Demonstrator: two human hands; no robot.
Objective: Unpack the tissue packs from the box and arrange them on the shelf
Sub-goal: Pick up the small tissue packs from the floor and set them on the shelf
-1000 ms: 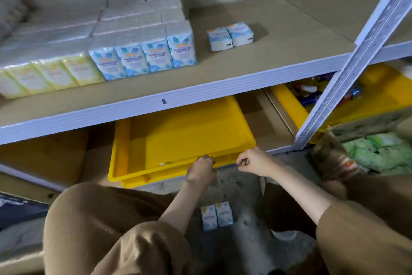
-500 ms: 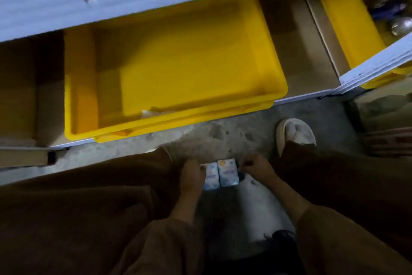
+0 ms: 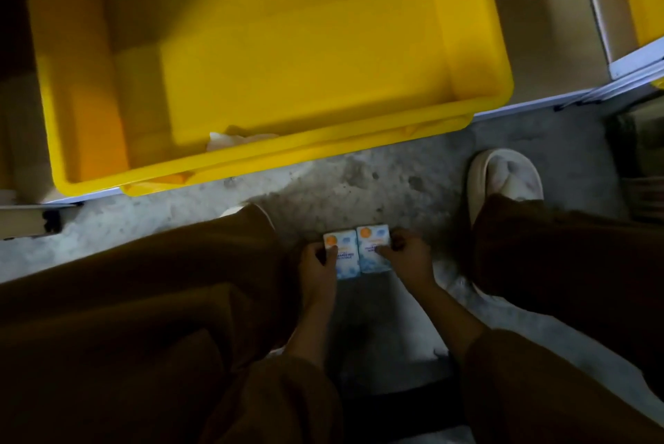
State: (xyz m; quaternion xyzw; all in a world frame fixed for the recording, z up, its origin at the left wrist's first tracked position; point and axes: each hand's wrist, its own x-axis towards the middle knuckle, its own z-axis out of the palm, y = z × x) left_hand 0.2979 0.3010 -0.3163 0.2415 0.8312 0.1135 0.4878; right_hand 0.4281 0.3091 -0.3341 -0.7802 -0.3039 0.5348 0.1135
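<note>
Two small white-and-blue tissue packs lie side by side on the concrete floor between my knees. My left hand [image 3: 319,265] grips the left tissue pack [image 3: 345,258] from its left side, thumb on its top face. My right hand [image 3: 406,256] grips the right tissue pack [image 3: 372,246] from its right side, fingers curled over its edge. The two packs touch each other. The upper shelf with the stacked packs is out of view.
A yellow plastic crate [image 3: 478,94] sits on the bottom shelf board just ahead, its front rim over the floor, with a crumpled scrap inside. My white slipper [image 3: 503,181] is at the right. A white shelf rail [image 3: 632,66] runs at the upper right.
My hands left the yellow crate's rim, dropped to the floor and closed on the two tissue packs. My view tilted down, so the upper shelf went out of sight.
</note>
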